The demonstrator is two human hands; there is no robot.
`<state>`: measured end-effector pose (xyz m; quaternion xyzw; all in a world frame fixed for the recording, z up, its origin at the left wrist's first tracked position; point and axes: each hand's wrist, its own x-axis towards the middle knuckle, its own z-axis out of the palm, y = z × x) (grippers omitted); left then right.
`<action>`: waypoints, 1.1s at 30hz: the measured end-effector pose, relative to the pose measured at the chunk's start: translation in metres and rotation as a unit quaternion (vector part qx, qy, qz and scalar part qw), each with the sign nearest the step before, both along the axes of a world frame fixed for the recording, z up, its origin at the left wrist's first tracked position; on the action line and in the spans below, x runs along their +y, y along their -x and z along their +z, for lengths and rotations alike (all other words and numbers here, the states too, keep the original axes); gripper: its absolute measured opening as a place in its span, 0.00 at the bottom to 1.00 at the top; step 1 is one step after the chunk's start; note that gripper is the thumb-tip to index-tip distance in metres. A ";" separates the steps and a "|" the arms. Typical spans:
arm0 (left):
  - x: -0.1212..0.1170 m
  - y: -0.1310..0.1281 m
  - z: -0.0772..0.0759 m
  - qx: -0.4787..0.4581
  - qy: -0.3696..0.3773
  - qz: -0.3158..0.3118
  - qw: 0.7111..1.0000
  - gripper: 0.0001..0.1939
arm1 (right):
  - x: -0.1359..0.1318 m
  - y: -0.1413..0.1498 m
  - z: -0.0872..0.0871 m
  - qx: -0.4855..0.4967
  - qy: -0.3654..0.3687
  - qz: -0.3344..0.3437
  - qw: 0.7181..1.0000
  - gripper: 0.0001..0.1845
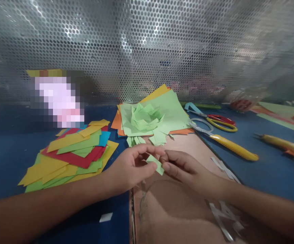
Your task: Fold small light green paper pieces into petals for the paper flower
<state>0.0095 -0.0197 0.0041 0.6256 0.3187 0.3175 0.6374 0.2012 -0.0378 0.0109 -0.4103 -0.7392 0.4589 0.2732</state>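
Between my two hands is a small folded piece of light green paper (155, 164). The thumb and fingers of my left hand (137, 166) pinch it from the left. My right hand (185, 166) has its thumb and fingertips closed at the paper's right edge. Just beyond my fingers lie several small light green folded pieces (158, 137). Behind them a ring of joined green folded paper (147, 117) sits on a light green sheet (174, 112), which tops a stack of orange and yellow sheets.
Coloured paper pieces (70, 149) are heaped at left. Scissors (210, 118), a round-headed tool with a yellow handle (233, 147) and a yellow-handled tool (284, 144) lie at right. White paper strips (220, 220) are scattered on the brown board (162, 223). A perforated metal screen (137, 44) stands behind.
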 end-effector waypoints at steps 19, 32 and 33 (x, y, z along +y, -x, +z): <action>-0.004 -0.004 -0.008 0.028 -0.117 0.010 0.993 0.10 | -0.003 -0.001 -0.013 0.126 -0.014 -0.033 0.991 0.17; 0.007 0.013 0.008 0.215 -0.632 -0.057 0.742 0.10 | 0.002 -0.004 -0.016 -0.094 -0.165 -0.089 0.978 0.14; 0.008 0.013 0.006 0.222 -0.633 -0.071 0.738 0.11 | 0.002 -0.005 -0.016 -0.111 -0.182 -0.087 0.973 0.14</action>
